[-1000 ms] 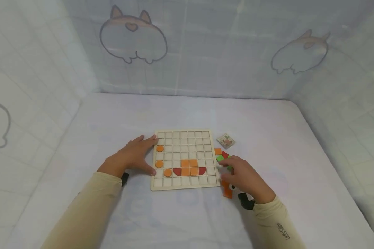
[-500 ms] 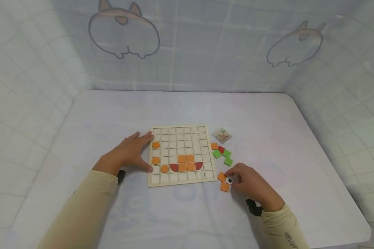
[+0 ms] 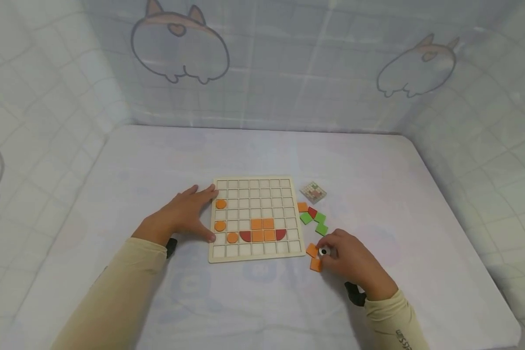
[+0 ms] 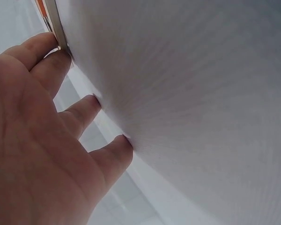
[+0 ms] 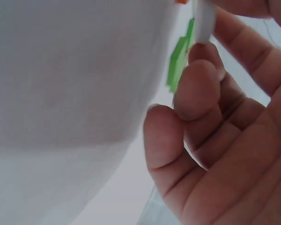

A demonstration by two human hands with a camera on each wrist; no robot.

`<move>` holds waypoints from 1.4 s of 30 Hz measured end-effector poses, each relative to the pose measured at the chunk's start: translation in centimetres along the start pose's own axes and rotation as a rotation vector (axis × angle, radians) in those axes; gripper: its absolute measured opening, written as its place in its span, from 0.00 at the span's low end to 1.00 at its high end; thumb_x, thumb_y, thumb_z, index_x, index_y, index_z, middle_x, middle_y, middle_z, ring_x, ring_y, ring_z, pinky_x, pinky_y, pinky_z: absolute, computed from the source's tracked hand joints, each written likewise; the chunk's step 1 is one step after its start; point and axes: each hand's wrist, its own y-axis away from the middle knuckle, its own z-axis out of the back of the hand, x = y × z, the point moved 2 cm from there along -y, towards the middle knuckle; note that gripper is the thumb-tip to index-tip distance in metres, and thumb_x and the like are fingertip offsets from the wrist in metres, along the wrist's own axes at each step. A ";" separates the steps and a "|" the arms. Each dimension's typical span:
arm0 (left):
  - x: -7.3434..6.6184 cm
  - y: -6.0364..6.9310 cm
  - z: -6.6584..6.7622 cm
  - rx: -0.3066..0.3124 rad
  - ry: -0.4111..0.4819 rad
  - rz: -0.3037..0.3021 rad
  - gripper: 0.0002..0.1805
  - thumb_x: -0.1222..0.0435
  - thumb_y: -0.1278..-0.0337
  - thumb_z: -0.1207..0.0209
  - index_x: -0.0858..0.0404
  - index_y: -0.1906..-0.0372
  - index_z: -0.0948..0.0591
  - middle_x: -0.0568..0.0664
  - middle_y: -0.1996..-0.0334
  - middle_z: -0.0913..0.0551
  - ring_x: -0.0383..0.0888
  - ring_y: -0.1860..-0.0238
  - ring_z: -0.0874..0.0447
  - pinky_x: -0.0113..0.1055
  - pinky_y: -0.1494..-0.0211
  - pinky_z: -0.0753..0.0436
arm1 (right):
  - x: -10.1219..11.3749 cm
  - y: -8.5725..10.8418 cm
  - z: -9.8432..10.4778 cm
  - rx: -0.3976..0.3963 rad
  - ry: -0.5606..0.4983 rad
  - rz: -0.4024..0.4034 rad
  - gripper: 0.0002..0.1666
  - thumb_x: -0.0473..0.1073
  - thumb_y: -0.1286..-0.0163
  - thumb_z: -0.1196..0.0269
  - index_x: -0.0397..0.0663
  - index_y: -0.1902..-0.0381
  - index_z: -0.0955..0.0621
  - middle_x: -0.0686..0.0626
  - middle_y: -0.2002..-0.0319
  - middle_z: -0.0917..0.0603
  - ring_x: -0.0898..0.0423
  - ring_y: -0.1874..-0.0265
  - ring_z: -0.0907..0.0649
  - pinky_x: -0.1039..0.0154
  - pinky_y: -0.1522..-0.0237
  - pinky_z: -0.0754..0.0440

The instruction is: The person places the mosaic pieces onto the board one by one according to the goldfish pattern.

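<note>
A wooden grid board (image 3: 255, 257) lies on the table, bearing orange discs, orange squares and red rounded pieces in its cells. My left hand (image 3: 181, 216) rests at its left edge, thumb and fingers spread and touching the rim; in the left wrist view the fingers (image 4: 47, 70) meet the board's side. Just right of the board, my right hand (image 3: 354, 257) pinches a round white eye piece (image 3: 324, 251) with a black dot. Two orange square tiles (image 3: 316, 264) lie beside those fingertips. The right wrist view shows the eye piece (image 5: 205, 21) edge-on, partly hidden by fingers.
Several green square tiles (image 3: 321, 229), a red piece (image 3: 312, 212) and an orange tile (image 3: 303, 207) lie along the board's right side. Behind them is a small pattern card (image 3: 313, 192). Pale cloth walls surround the white table (image 3: 253, 153).
My right hand has come down from over the green tiles toward the near side and now holds the eye piece. My left hand stays at the board's edge. The head view has shifted slightly.
</note>
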 end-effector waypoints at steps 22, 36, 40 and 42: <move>-0.1 -0.2 -1.1 -0.011 -0.012 0.023 0.73 0.37 0.74 0.20 0.49 0.18 0.46 0.44 0.16 0.54 0.62 0.17 0.64 0.68 0.20 0.56 | 9.7 -7.4 -3.2 -0.087 0.107 0.314 0.09 0.52 0.38 0.29 0.59 0.62 0.13 0.62 0.67 0.19 0.64 0.68 0.24 0.65 0.60 0.24; -0.4 0.5 -0.6 -0.011 -0.011 0.017 0.71 0.39 0.72 0.19 0.50 0.18 0.45 0.45 0.17 0.54 0.62 0.17 0.64 0.68 0.20 0.56 | 13.6 -10.9 -3.8 0.147 0.116 0.235 0.18 0.52 0.35 0.27 0.53 0.50 0.12 0.56 0.62 0.16 0.58 0.62 0.21 0.64 0.54 0.18; -0.5 0.5 -0.5 -0.004 -0.022 0.022 0.71 0.39 0.72 0.19 0.50 0.18 0.46 0.44 0.17 0.53 0.62 0.17 0.64 0.67 0.20 0.56 | 13.8 -11.6 -4.2 0.198 0.088 0.231 0.18 0.53 0.36 0.27 0.54 0.52 0.12 0.57 0.60 0.16 0.58 0.60 0.21 0.63 0.51 0.19; -0.5 0.5 -0.5 -0.003 -0.026 0.026 0.71 0.39 0.71 0.20 0.50 0.18 0.46 0.44 0.17 0.54 0.61 0.17 0.64 0.67 0.20 0.56 | 13.9 -11.7 -4.3 0.214 0.085 0.223 0.18 0.54 0.37 0.26 0.55 0.52 0.11 0.57 0.58 0.16 0.58 0.58 0.22 0.62 0.49 0.19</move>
